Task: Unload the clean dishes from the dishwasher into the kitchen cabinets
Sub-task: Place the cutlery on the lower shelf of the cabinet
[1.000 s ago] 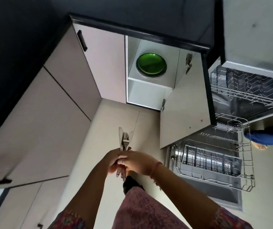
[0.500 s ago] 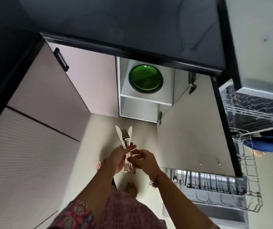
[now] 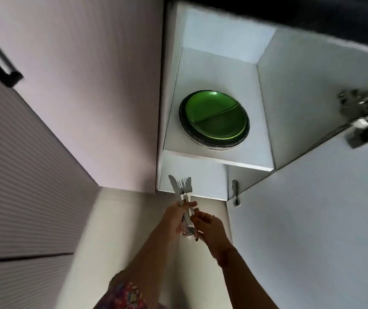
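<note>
Open cabinet (image 3: 265,90) already had plates (image 3: 214,119) stacked; left hand (image 3: 174,219) gripped the cutlery (image 3: 184,192), right hand (image 3: 209,226) pinched its handles, not stowed yet.

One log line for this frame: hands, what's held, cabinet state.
left hand: grips cutlery bundle | right hand: pinches bundle handles | cabinet: open | green plates: stacked on shelf

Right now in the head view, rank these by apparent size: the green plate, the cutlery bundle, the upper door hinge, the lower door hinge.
1. Green plate, clearly largest.
2. Cutlery bundle and upper door hinge: about alike; the hinge is blurred, so I won't rank them.
3. Lower door hinge, smallest.
</note>
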Demonstrator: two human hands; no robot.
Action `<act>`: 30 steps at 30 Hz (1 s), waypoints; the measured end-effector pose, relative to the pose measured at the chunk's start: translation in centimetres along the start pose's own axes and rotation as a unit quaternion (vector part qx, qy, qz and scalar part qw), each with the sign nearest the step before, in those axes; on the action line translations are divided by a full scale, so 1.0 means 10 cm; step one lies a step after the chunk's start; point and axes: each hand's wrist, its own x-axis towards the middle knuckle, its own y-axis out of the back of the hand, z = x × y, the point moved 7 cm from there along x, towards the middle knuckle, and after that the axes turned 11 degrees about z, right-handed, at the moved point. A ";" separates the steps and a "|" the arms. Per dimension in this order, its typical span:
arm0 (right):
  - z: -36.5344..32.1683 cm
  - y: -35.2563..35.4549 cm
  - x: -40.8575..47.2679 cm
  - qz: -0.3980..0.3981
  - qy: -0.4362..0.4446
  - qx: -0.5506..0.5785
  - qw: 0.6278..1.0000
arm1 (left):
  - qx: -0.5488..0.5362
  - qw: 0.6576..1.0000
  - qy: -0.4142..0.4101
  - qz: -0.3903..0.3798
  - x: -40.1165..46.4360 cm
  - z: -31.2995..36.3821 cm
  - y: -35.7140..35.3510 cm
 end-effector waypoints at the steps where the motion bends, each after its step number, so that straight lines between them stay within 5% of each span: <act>1: 0.08 -0.03 0.22 0.004 0.000 0.010 1.000 | 0.014 1.000 -0.009 0.007 0.20 0.00 -0.01; 16: 0.61 -0.07 2.69 0.117 0.091 0.161 0.976 | 0.102 0.989 -0.103 0.004 2.54 0.18 -0.11; 23: 0.36 -0.02 3.04 0.149 0.184 0.067 0.969 | 0.105 0.984 -0.143 -0.023 2.74 0.33 -0.11; 30: 0.32 0.20 3.18 0.260 0.270 -0.154 0.914 | 0.057 0.990 -0.129 -0.010 2.90 0.36 -0.06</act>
